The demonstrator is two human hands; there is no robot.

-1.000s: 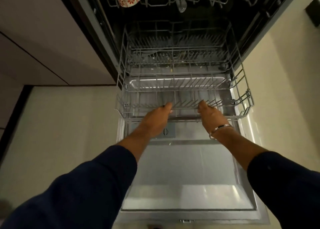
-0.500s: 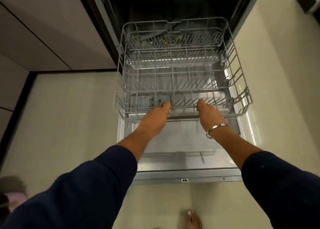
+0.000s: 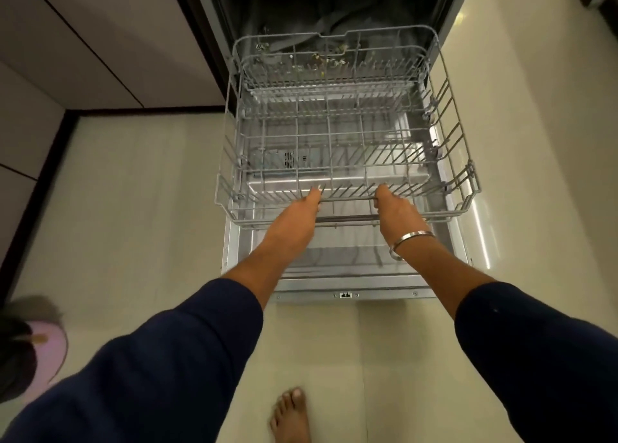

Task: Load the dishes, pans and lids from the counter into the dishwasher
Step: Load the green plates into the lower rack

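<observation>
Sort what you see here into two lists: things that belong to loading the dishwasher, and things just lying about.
Belong to the job:
lower rack, empty
open door
left hand and right hand, both gripping the rack's front rail

Just lying about:
pink object on the floor
bangle
bare foot

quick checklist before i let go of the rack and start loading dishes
1. Rack pulled out over the open door: ok, most of it sits clear of the tub.
2. Rack free of dishes: ok, only bare tines show.
3. Both hands on the front rail: ok, left hand and right hand each have a grip on it.
4. Rack level on its tracks: cannot tell, the rollers are hard to make out.
5. Tub floor clean: not ok, small bits of debris show behind the rack's back edge.
6. Dishes within reach: cannot tell, the counter is out of view.
</observation>
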